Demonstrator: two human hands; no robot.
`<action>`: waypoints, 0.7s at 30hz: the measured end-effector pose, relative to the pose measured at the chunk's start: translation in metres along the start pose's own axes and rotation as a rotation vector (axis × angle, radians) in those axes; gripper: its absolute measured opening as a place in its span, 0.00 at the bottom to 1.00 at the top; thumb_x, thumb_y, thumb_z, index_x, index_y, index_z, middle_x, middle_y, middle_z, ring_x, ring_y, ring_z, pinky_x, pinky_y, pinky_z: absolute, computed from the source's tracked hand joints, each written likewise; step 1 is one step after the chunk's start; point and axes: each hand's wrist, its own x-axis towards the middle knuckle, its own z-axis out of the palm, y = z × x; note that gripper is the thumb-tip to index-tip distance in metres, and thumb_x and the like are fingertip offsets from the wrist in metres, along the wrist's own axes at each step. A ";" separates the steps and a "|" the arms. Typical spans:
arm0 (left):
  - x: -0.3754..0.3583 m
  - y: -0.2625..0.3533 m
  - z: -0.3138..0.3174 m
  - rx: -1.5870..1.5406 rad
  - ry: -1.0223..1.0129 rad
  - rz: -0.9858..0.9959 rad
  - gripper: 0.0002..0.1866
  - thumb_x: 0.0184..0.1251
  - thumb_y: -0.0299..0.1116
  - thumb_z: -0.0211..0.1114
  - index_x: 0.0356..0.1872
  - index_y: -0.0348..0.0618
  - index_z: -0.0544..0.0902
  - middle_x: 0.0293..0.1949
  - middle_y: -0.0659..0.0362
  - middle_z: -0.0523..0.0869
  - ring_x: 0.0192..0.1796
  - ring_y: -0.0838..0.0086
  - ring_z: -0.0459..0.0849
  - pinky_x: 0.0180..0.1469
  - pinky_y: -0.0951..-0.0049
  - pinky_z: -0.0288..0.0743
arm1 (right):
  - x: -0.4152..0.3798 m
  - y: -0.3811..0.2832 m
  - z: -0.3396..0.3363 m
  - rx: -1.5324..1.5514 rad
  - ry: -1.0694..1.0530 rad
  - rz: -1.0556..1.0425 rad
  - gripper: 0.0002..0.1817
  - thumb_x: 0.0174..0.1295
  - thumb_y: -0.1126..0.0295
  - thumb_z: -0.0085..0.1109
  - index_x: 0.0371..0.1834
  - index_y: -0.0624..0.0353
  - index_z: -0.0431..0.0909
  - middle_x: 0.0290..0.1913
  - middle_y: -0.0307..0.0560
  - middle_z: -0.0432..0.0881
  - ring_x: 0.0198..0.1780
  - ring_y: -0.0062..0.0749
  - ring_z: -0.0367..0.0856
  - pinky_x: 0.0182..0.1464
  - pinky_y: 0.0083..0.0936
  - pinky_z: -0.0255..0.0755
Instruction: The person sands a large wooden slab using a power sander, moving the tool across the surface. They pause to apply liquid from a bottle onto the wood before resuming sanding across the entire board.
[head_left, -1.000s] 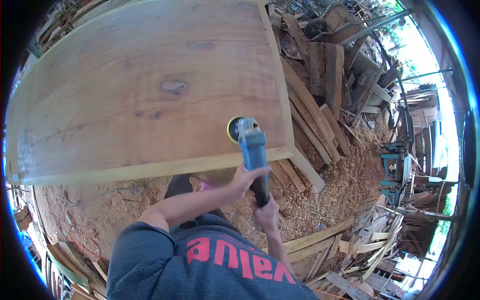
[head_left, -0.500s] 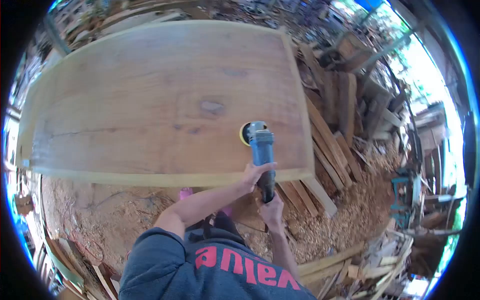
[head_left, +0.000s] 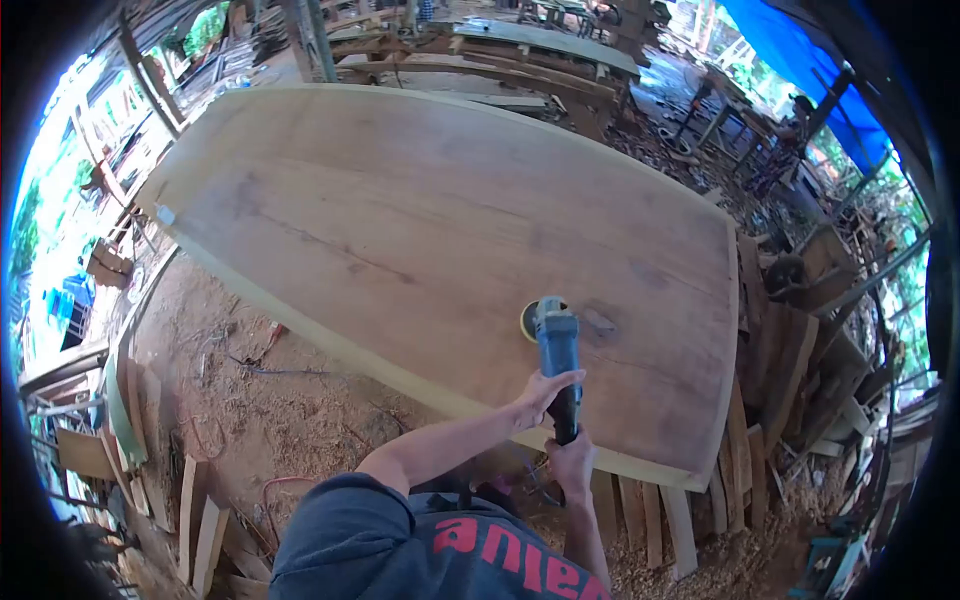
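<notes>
Sander (head_left: pixel 558 348), one, over one slab (head_left: pixel 440 240), held two-handed, left hand (head_left: pixel 543 394) wrapped round its middle, right hand (head_left: pixel 572 462) round its rear, one disc (head_left: pixel 527 322), nearer pale knot (head_left: pixel 599 319) than earlier.

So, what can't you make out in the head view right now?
- Head view: working face of the yellow-rimmed pad, turned down toward the wooden slab.
- Head view: the angle grinder's grip surfaces under the left hand and right hand, covered by them.
- Head view: whatever supports the slab's middle, hidden beneath it.
- Head view: the shirt lettering, cut off by the bottom edge.
</notes>
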 end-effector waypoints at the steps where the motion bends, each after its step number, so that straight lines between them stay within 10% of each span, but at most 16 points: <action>1: -0.013 -0.005 0.001 -0.038 -0.005 -0.012 0.22 0.52 0.46 0.75 0.40 0.44 0.78 0.31 0.60 0.83 0.32 0.75 0.84 0.38 0.70 0.80 | -0.010 0.004 -0.005 -0.100 0.030 -0.121 0.16 0.48 0.72 0.65 0.40 0.66 0.77 0.23 0.52 0.81 0.22 0.36 0.83 0.26 0.33 0.74; 3: -0.036 -0.020 0.013 -0.053 0.017 -0.013 0.22 0.53 0.46 0.75 0.41 0.44 0.78 0.31 0.60 0.83 0.32 0.74 0.84 0.38 0.70 0.80 | -0.027 0.007 -0.023 -0.194 0.065 -0.261 0.16 0.48 0.72 0.65 0.40 0.65 0.78 0.24 0.53 0.81 0.23 0.38 0.83 0.28 0.34 0.75; 6: -0.049 -0.069 0.037 -0.088 -0.001 -0.046 0.25 0.50 0.45 0.76 0.44 0.43 0.77 0.32 0.59 0.83 0.32 0.74 0.83 0.37 0.71 0.79 | -0.060 0.011 -0.060 -0.111 -0.080 0.130 0.15 0.46 0.70 0.66 0.37 0.65 0.78 0.31 0.62 0.83 0.37 0.55 0.84 0.42 0.40 0.75; 16: -0.080 -0.188 0.153 0.003 -0.342 -0.294 0.30 0.49 0.39 0.78 0.52 0.44 0.74 0.43 0.60 0.82 0.47 0.74 0.81 0.53 0.67 0.74 | -0.167 0.137 -0.149 -0.034 0.253 0.318 0.16 0.48 0.71 0.65 0.40 0.66 0.77 0.28 0.49 0.82 0.31 0.38 0.82 0.37 0.33 0.74; 18: -0.080 -0.195 0.158 0.028 -0.372 -0.288 0.30 0.49 0.39 0.78 0.52 0.44 0.74 0.44 0.60 0.82 0.47 0.74 0.81 0.53 0.68 0.74 | -0.171 0.145 -0.147 -0.038 0.308 0.258 0.13 0.47 0.73 0.62 0.37 0.62 0.75 0.21 0.42 0.77 0.17 0.25 0.75 0.18 0.27 0.67; 21: -0.083 -0.182 0.148 0.012 -0.341 -0.299 0.29 0.48 0.37 0.78 0.52 0.44 0.74 0.44 0.60 0.82 0.47 0.74 0.81 0.54 0.69 0.74 | -0.170 0.140 -0.143 -0.054 0.246 0.356 0.15 0.48 0.72 0.63 0.40 0.63 0.76 0.25 0.46 0.79 0.24 0.29 0.78 0.28 0.29 0.70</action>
